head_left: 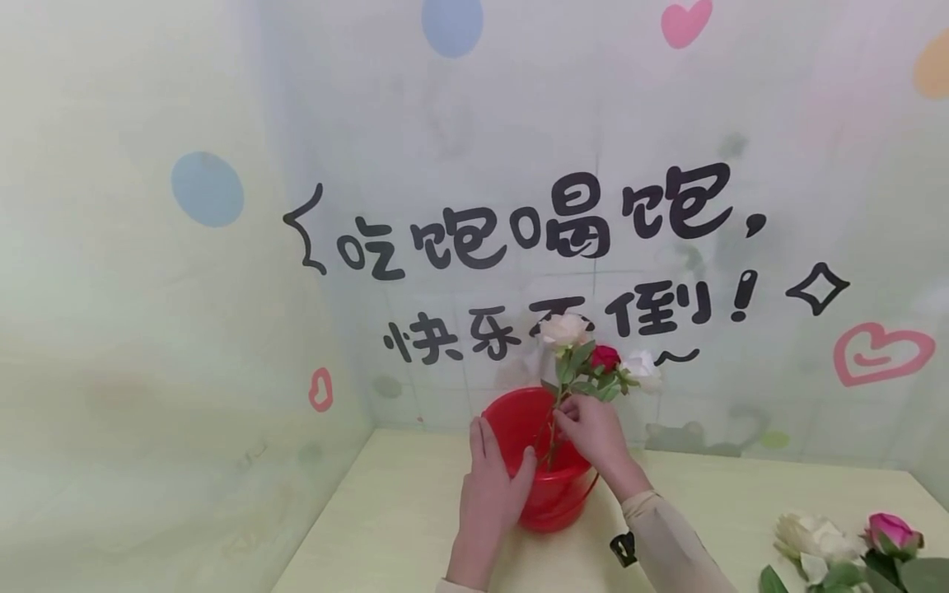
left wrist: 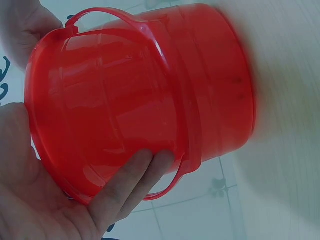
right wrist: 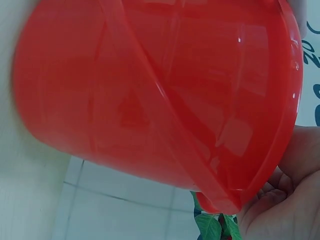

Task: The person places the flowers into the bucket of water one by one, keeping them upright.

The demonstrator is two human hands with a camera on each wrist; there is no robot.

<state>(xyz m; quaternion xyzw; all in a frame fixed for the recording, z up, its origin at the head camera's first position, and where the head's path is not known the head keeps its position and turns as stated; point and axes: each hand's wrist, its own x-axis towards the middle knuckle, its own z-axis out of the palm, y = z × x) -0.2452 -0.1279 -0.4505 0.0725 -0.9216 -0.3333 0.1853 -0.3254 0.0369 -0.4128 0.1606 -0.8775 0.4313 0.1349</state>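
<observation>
A red bucket (head_left: pixel 552 502) stands upright on the table, its handle hanging down. My left hand (head_left: pixel 493 494) rests against its left side. In the left wrist view straight fingers (left wrist: pixel 127 185) lie along the outer wall and the thumb touches the rim. My right hand (head_left: pixel 596 432), above the right rim, pinches the stem of a cream rose (head_left: pixel 563 331) whose lower end reaches into the bucket. A red rose (head_left: pixel 605 357) and a white rose (head_left: pixel 642 369) show behind that hand. Their stems are hidden. Green leaves (right wrist: pixel 209 227) appear beyond the bucket in the right wrist view.
At the table's front right lie another cream rose (head_left: pixel 815 537) and a pink rose (head_left: pixel 893 534) with leaves. A small black object (head_left: pixel 624 549) sits by the right sleeve (head_left: pixel 670 539). A printed sheet (head_left: pixel 460 132) forms the wall close behind the bucket.
</observation>
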